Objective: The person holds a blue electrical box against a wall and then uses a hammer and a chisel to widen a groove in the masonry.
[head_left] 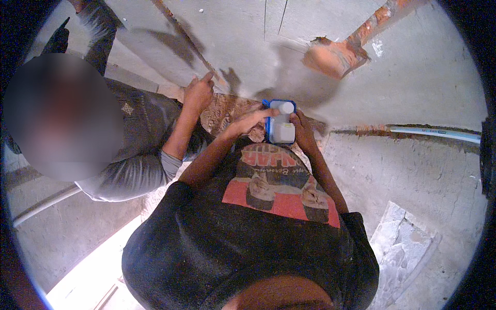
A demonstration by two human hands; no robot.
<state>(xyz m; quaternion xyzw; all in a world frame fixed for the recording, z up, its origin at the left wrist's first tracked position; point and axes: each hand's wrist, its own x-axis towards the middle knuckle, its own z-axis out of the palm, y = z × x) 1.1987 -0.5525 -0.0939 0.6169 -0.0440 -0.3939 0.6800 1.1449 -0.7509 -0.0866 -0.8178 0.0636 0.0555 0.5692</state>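
Note:
I hold a small blue-and-grey device with a raised white round part, low against the plastered wall in front of my body. My left hand grips its left side, fingers reaching onto its face, and my right hand wraps round its right edge, partly hidden by it. A co-worker's hand points at the lower end of a narrow groove in the wall, left of the device and apart from my hands.
A co-worker crouches close on my left. An orange chiselled recess is above right, a pale pipe lies in a right-hand channel, rough rubble is below the wall, a whitish slab is behind right, another pipe is left.

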